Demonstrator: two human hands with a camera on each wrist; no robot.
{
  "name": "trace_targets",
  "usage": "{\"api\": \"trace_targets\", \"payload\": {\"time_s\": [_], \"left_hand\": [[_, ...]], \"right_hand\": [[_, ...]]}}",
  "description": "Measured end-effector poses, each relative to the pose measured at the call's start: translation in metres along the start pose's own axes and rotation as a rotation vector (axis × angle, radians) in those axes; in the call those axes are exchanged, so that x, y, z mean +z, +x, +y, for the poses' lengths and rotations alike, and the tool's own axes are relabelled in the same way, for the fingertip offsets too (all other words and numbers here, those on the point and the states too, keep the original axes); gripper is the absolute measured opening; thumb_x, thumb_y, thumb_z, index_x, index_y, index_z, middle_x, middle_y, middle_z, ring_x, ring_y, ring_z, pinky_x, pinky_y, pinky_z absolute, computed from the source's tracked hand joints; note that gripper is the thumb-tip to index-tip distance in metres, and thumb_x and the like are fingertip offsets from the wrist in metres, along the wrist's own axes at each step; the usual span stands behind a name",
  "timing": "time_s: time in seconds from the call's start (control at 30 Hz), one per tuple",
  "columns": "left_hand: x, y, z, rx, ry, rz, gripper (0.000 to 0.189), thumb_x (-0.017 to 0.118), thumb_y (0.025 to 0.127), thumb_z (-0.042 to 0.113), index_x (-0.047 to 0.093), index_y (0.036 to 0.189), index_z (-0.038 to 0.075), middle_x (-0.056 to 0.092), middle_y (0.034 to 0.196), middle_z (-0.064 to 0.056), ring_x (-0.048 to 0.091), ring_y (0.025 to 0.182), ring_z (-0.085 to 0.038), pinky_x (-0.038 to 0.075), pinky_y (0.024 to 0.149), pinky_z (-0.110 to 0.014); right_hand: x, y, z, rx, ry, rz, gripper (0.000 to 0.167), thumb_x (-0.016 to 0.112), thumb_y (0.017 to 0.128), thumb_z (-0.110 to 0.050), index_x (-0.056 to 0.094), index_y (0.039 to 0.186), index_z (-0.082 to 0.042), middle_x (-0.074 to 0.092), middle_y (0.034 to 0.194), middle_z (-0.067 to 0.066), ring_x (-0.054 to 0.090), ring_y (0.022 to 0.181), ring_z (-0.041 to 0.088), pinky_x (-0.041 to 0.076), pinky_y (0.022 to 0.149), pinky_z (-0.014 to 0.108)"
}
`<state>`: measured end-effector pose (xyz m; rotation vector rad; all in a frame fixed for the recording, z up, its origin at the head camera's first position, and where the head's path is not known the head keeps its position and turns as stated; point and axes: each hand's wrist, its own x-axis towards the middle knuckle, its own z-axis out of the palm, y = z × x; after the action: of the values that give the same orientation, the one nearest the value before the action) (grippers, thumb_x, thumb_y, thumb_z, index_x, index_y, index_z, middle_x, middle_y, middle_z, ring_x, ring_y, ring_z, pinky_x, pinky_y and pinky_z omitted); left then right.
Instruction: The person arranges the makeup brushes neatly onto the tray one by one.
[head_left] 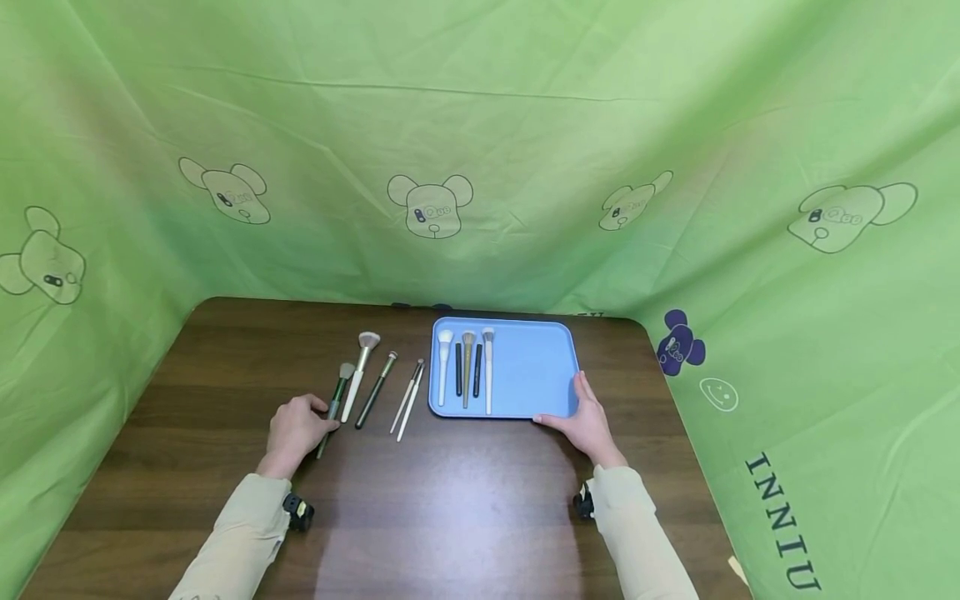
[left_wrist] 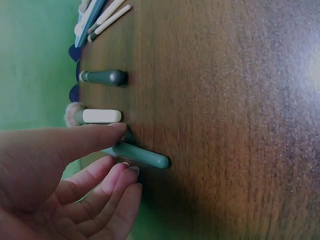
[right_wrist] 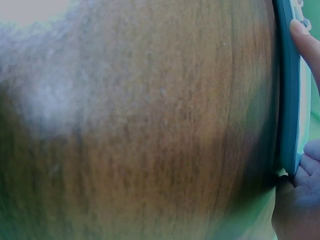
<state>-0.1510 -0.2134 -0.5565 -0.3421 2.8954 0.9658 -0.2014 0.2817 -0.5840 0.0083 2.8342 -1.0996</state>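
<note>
A green cloth, which is printed with outlines of animal heads, hangs behind the desk and at both its sides. The desk is of dark brown wood grain, and a bright reflection lies on its near part. On its far part, to the right of the middle, there is a blue tray. Two light sleeves come in from the near side.

Of the hands, the right hand is spread at the near right corner of the tray: its thumb lies along the near rim and its fingers touch the right side. The left hand pinches the green brush between thumb and fingers. This brush is on the desk, well to the left of the tray, and its bristles point away from the person.

Just beside it lies a wide brush with white handle, and next a dark brush. In the left half of the tray, a brown brush lies between two white brushes, all of them roughly parallel. Two thin brushes lie close together, near the tray. The smallest are two black sticks, one on each side of the brown brush.
</note>
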Motion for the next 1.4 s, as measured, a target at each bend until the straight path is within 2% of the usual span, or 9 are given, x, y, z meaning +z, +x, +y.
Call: {"api": "trace_targets", "payload": {"time_s": [0.13,0.33,0.5,0.7,0.97,1.4], "left_hand": [[-0.0008,0.0008,-0.0031,0.008,0.006,-0.009,0.026,0.085,0.079,0.018,0.072,0.092,0.0,0.07,0.083,-0.014,0.064,0.075,-0.034,0.049,0.062,-0.047],[-0.002,0.0022,-0.0054,0.039,0.019,-0.002,0.018,0.078,0.083,0.015,0.072,0.09,-0.001,0.071,0.085,-0.016,0.066,0.08,-0.04,0.051,0.068,-0.051],[-0.0025,0.0044,-0.0063,0.029,0.019,0.002,0.019,0.072,0.085,0.016,0.072,0.092,-0.002,0.071,0.087,-0.019,0.066,0.084,-0.043,0.051,0.072,-0.053],[-0.0029,0.0063,-0.0076,0.039,-0.02,0.027,0.022,0.069,0.084,0.014,0.071,0.096,-0.004,0.073,0.086,-0.015,0.067,0.085,-0.04,0.05,0.072,-0.052],[-0.0048,0.0071,-0.006,0.039,-0.079,0.031,0.027,0.072,0.082,0.011,0.067,0.103,-0.005,0.075,0.086,-0.013,0.069,0.087,-0.037,0.05,0.073,-0.05],[-0.006,0.0084,-0.0009,0.068,-0.165,0.131,0.031,0.07,0.086,0.002,0.061,0.115,-0.004,0.073,0.099,-0.02,0.065,0.097,-0.045,0.045,0.082,-0.055]], "right_hand": [[0.0003,0.0004,0.0005,0.004,-0.006,0.0,0.131,0.09,0.072,-0.054,0.012,0.159,0.005,0.007,0.167,0.021,0.012,0.152,0.036,0.021,0.118,0.05],[-0.001,0.0013,-0.0003,-0.007,-0.009,0.008,0.131,0.09,0.072,-0.053,0.012,0.158,0.007,0.007,0.167,0.023,0.012,0.152,0.037,0.021,0.118,0.051],[-0.0018,0.0017,-0.0012,0.0,-0.013,0.004,0.131,0.09,0.072,-0.054,0.012,0.159,0.006,0.007,0.167,0.022,0.012,0.152,0.037,0.02,0.118,0.051],[-0.0026,0.0016,-0.0021,-0.002,-0.008,0.001,0.131,0.089,0.073,-0.055,0.012,0.159,0.006,0.006,0.167,0.021,0.011,0.152,0.036,0.02,0.119,0.051],[-0.0016,0.0012,-0.0015,0.0,-0.014,0.0,0.131,0.089,0.072,-0.055,0.012,0.159,0.006,0.006,0.167,0.021,0.012,0.152,0.036,0.02,0.119,0.05],[-0.0003,0.0003,0.0007,-0.011,-0.01,0.001,0.132,0.09,0.071,-0.054,0.012,0.159,0.007,0.007,0.167,0.022,0.012,0.152,0.036,0.021,0.118,0.051]]}}
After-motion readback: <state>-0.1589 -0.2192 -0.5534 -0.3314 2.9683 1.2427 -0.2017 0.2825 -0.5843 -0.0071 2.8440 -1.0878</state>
